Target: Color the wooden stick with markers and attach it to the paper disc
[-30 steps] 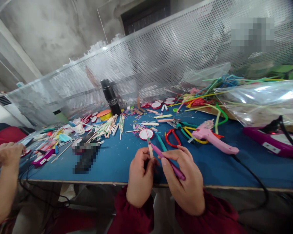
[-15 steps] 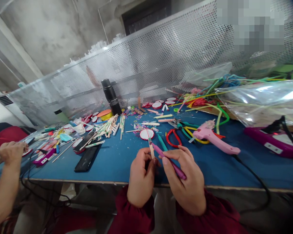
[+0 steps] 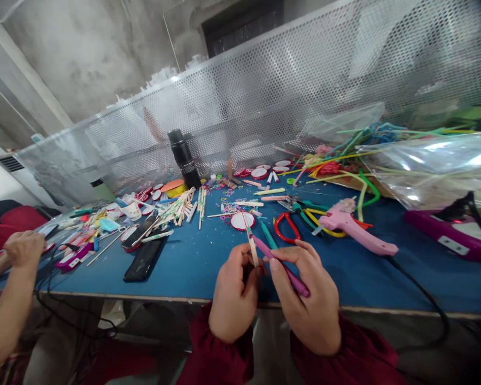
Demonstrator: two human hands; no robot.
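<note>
Above the table's front edge, my left hand [image 3: 235,297] pinches a pale flat wooden stick [image 3: 254,251] that points up and away. My right hand [image 3: 308,299] holds a purple marker pen [image 3: 291,275] like a writing tool, its tip end by the upper part of the stick. Whether the tip touches the stick I cannot tell. Just beyond the stick lies a round white disc with a red rim [image 3: 242,220]. A teal pen [image 3: 268,234] rests behind the marker, beside red-handled pliers [image 3: 286,228].
A pink glue gun [image 3: 355,230] with a black cord lies right, near a purple power strip [image 3: 451,235]. Left are a black phone [image 3: 144,262], a heap of patterned sticks [image 3: 180,207] and a black bottle [image 3: 183,159]. A co-worker's hand [image 3: 24,248] is far left. A perforated metal screen [image 3: 240,107] stands behind.
The view has shifted slightly. Both hands keep their grips, and the stick leans a little more to the left at its top. The co-worker's hand has moved slightly.
</note>
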